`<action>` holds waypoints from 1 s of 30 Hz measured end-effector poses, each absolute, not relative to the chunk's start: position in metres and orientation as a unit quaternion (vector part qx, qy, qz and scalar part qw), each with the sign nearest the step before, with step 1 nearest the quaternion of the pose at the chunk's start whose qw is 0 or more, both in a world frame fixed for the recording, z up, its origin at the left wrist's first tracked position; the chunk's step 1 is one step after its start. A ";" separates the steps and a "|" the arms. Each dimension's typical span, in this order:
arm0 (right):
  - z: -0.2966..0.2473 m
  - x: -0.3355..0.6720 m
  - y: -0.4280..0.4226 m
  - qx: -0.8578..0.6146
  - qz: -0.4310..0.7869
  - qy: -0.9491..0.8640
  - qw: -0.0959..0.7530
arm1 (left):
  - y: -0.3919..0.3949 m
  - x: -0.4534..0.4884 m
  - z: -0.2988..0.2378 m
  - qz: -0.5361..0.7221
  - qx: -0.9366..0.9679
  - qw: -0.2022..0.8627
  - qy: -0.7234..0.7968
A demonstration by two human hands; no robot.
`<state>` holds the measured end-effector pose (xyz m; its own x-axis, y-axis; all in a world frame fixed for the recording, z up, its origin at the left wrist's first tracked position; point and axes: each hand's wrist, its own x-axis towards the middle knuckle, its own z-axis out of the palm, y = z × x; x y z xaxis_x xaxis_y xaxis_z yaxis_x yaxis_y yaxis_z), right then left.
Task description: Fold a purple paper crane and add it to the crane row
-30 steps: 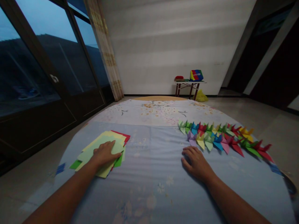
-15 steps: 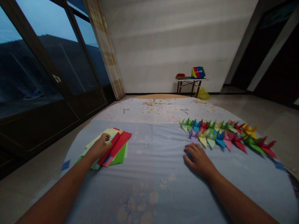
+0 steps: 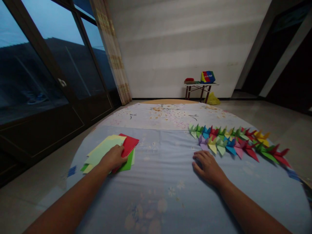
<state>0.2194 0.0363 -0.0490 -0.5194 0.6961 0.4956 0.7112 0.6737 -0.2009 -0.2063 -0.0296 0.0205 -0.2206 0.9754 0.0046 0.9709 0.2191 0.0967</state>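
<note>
The left hand [image 3: 113, 159] lies open and palm-down with its fingers slightly curved, pressing on a loose fan of square origami paper [image 3: 104, 149] without pinching any single sheet. The paper sits directly on the pale blue floral sheet [image 3: 158, 182] of a round bed. Pale yellow-green sheets lie on top, with one bright red sheet [image 3: 129, 144] and one green sheet [image 3: 128, 164] showing past the fingertips.

The right hand [image 3: 208, 167] is also relaxed and empty, its fingers spread on the bed sheet. Just beyond it, not touching, lie two close rows of folded paper cranes [image 3: 226, 141] in red, yellow, green, blue, pink and purple. There are roughly twenty, though the overlap and dim light make an exact count uncertain.

Past the bed stands one small metal-legged table [image 3: 200, 84] against the wall. It carries a red item [image 3: 188, 79] and a multicoloured striped box [image 3: 208, 77]. One yellow plastic bag [image 3: 213, 99] sits on the floor beside the table legs, its contents unseen.
</note>
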 end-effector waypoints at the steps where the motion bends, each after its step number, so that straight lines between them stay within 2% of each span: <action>1: -0.049 0.219 0.037 -0.402 -0.013 -0.872 0.280 | -0.029 -0.205 0.020 0.032 0.618 0.025 0.785; 12: -0.048 0.219 0.036 -0.410 -0.009 -0.870 0.274 | -0.019 -0.200 0.019 0.023 0.568 0.041 0.821; 16: -0.048 0.218 0.036 -0.409 -0.008 -0.869 0.280 | -0.018 -0.218 0.031 0.075 0.561 0.074 0.821; 21: -0.050 0.219 0.037 -0.406 -0.011 -0.868 0.286 | -0.030 -0.242 0.046 0.165 0.541 0.166 0.808; 26: -0.051 0.219 0.037 -0.402 -0.010 -0.868 0.291 | -0.040 -0.249 0.047 0.249 0.501 0.251 0.790; 30: -0.051 0.219 0.037 -0.404 -0.008 -0.866 0.296 | -0.040 -0.251 0.047 0.284 0.476 0.280 0.784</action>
<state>0.2190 0.0372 -0.0505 -0.4990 0.6941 0.5189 0.7033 0.6742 -0.2253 -0.2506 -0.0395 0.0468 -0.3907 0.9049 -0.1686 0.5865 0.3859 0.7121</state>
